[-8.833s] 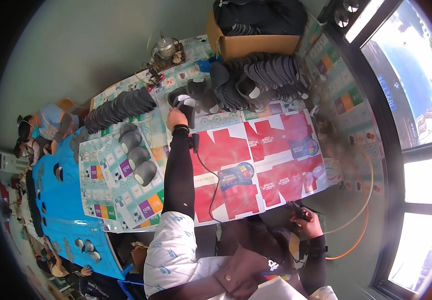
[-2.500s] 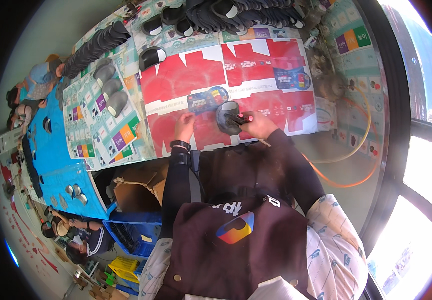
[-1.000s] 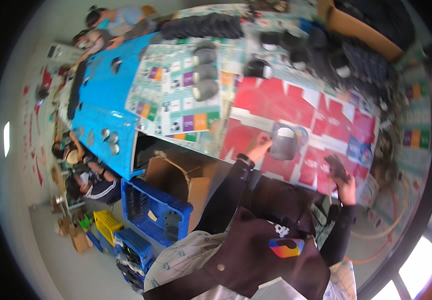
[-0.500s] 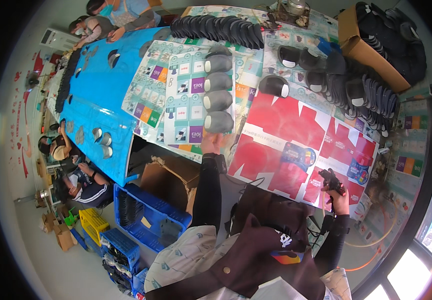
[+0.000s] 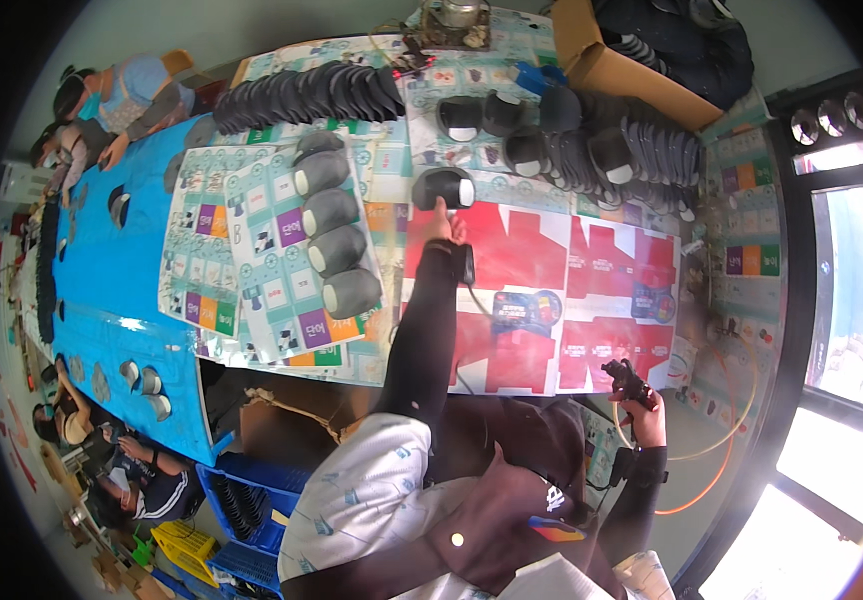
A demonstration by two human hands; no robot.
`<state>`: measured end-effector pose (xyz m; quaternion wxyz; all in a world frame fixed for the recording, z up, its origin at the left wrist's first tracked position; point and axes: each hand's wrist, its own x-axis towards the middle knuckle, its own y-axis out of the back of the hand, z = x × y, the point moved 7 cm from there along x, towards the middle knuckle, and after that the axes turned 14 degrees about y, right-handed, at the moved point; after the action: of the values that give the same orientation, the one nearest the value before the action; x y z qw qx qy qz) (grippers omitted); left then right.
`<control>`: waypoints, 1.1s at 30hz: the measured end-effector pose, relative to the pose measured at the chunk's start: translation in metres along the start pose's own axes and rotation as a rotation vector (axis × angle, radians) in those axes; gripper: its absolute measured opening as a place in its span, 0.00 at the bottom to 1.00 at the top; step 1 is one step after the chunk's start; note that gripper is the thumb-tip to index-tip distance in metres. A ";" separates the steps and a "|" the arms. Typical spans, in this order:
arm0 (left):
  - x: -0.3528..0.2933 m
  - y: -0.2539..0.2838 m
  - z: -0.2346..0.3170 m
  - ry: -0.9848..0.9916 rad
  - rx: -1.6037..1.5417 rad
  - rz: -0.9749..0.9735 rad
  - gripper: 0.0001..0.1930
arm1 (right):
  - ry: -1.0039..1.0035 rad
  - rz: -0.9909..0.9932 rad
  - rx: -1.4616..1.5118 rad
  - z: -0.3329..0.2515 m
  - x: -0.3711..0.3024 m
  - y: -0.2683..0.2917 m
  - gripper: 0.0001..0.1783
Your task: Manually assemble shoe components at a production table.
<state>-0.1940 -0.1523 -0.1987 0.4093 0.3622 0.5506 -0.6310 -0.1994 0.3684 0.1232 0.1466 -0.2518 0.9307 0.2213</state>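
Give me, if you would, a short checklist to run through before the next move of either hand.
1. Black handheld tool held in the right hand: ok.
2. Left hand at the single dark piece with a white end: ok, at its near edge.
3. Left fingers closed firmly on that piece: cannot tell; the grip is partly hidden.
4. Column of dark pieces at the left, all set apart: not ok; the farthest two overlap.
5. Red-printed sheet lying flat on the table: ok, as far as it shows.
6. Orange hose joined to the tool: cannot tell.
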 end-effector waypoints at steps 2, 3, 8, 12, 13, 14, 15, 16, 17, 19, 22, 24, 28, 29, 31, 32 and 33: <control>0.012 -0.007 0.007 -0.036 -0.001 0.077 0.24 | -0.019 0.036 0.033 0.005 -0.014 0.012 0.20; 0.013 -0.009 0.009 -0.080 0.013 0.136 0.17 | -0.023 0.041 0.042 0.007 -0.021 0.016 0.19; -0.035 -0.028 -0.064 0.007 -0.148 -0.159 0.14 | -0.040 0.092 0.067 0.022 -0.037 0.041 0.19; -0.092 0.008 -0.158 0.160 -0.250 -0.366 0.14 | -0.002 -0.019 0.052 0.031 -0.021 0.050 0.19; -0.098 0.018 -0.185 0.163 -0.263 -0.386 0.15 | -0.005 -0.042 0.049 0.031 -0.017 0.052 0.19; -0.115 0.012 -0.219 0.296 -0.123 -0.383 0.15 | 0.002 -0.056 0.063 0.038 -0.013 0.060 0.20; -0.138 0.002 -0.252 0.433 0.027 -0.381 0.15 | 0.010 -0.061 0.079 0.046 -0.012 0.072 0.20; -0.156 -0.005 -0.269 0.405 0.328 -0.520 0.15 | 0.019 -0.070 0.082 0.046 -0.009 0.081 0.20; -0.163 0.002 -0.281 0.406 0.565 -0.414 0.19 | 0.040 -0.077 0.050 0.046 -0.008 0.088 0.20; -0.193 -0.010 -0.215 -0.821 1.115 0.181 0.27 | 0.063 -0.080 0.029 0.049 -0.008 0.110 0.20; -0.194 -0.025 -0.171 -1.082 1.451 0.767 0.35 | 0.083 -0.125 0.094 0.048 -0.004 0.132 0.19; -0.166 -0.011 -0.159 -0.833 1.590 0.811 0.34 | 0.116 -0.177 0.076 0.051 -0.001 0.141 0.19; -0.177 -0.047 -0.187 -0.758 1.846 0.657 0.20 | 0.136 -0.171 0.158 0.088 -0.008 0.179 0.17; -0.190 -0.055 -0.205 -0.750 1.826 0.635 0.20 | 0.133 -0.168 0.190 0.094 -0.008 0.187 0.17; -0.194 -0.037 -0.237 -0.791 1.628 0.453 0.22 | 0.103 -0.155 0.208 0.094 -0.006 0.194 0.16; -0.188 -0.017 -0.249 -0.730 1.677 0.438 0.24 | 0.109 -0.170 0.196 0.099 -0.002 0.193 0.15; -0.184 -0.002 -0.268 -0.657 1.723 0.408 0.25 | 0.107 -0.177 0.174 0.106 -0.001 0.194 0.14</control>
<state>-0.1198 0.1356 -0.0663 0.2380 0.4334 -0.3224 -0.8072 -0.2854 0.5710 0.0980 0.1371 -0.3306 0.9270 0.1123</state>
